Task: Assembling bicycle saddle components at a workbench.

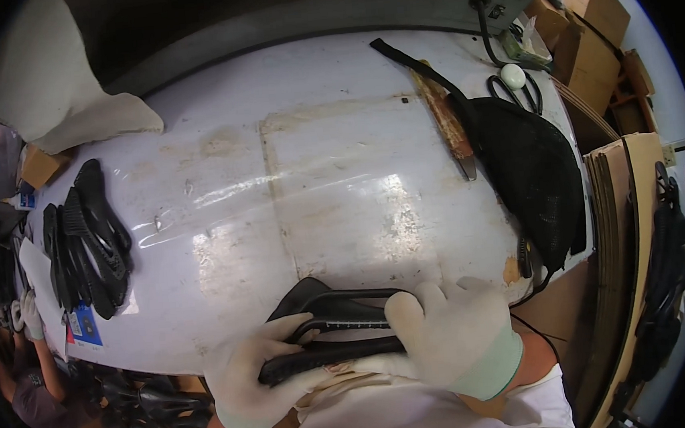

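A black bicycle saddle (341,297) is held at the table's near edge, close to my body. It looks turned underside up, with a rail that carries small pale marks. My left hand (252,372), in a whitish glove, has its fingers closed round the saddle's left side. On the other end, my right hand (458,335), gloved alike with a green cuff, grips the saddle with the thumb laid over it. The gloves hide both ends of the rails.
Several black saddles (91,242) lie piled at the table's left. A black fabric bag (525,163), a worn flat-bladed tool (441,114) and scissors (538,98) lie on the right. Cardboard sheets (613,225) stand beyond. A co-worker's gloved hand (30,315) shows far left.
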`<state>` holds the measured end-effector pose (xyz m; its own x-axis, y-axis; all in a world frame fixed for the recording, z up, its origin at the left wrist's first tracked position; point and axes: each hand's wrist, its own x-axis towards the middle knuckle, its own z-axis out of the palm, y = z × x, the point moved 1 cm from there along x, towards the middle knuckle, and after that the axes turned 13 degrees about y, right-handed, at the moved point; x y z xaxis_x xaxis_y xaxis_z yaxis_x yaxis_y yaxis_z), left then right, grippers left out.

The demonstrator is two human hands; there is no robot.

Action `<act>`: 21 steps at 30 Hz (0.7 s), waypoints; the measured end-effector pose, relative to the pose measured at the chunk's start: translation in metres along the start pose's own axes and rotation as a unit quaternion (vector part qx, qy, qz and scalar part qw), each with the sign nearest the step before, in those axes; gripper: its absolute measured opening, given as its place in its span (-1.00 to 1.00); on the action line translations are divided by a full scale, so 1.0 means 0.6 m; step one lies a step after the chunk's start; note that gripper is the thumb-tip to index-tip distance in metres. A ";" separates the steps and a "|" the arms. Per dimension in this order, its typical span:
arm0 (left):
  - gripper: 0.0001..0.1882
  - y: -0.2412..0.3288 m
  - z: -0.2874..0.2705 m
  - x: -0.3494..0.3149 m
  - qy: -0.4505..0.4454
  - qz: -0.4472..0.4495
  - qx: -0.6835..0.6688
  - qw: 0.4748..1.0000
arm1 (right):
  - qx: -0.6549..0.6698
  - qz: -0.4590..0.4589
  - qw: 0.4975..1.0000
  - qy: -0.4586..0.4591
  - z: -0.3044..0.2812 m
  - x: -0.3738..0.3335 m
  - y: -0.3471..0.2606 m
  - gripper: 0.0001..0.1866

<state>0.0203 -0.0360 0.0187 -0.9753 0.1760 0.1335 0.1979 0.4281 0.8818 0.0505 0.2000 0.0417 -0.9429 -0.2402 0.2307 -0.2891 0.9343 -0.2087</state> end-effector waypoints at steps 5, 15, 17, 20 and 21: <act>-0.43 0.004 0.009 -0.008 0.037 0.067 0.059 0.995 | -0.007 0.010 1.000 -0.013 0.003 -0.006 -0.004 -0.33; -0.49 0.000 0.012 0.000 0.001 0.108 0.060 0.992 | 0.096 -0.041 0.995 0.007 0.035 -0.048 0.030 -0.75; -0.48 0.012 0.016 0.003 0.007 0.083 0.058 0.995 | 0.113 -0.047 0.993 0.003 0.035 -0.050 0.034 -0.70; -0.36 0.008 0.010 0.006 -0.047 0.111 0.083 0.989 | 0.123 0.015 0.990 -0.065 0.033 -0.047 0.042 -0.30; -0.36 0.002 0.019 0.006 -0.043 0.112 0.083 0.989 | 0.121 0.011 0.991 -0.063 0.037 -0.049 0.051 -0.30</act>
<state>0.0179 -0.0245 0.0151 -0.8943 0.3549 0.2725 0.4292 0.5082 0.7467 0.0656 0.2298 0.0077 -0.9584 -0.2655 0.1052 -0.2843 0.8529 -0.4379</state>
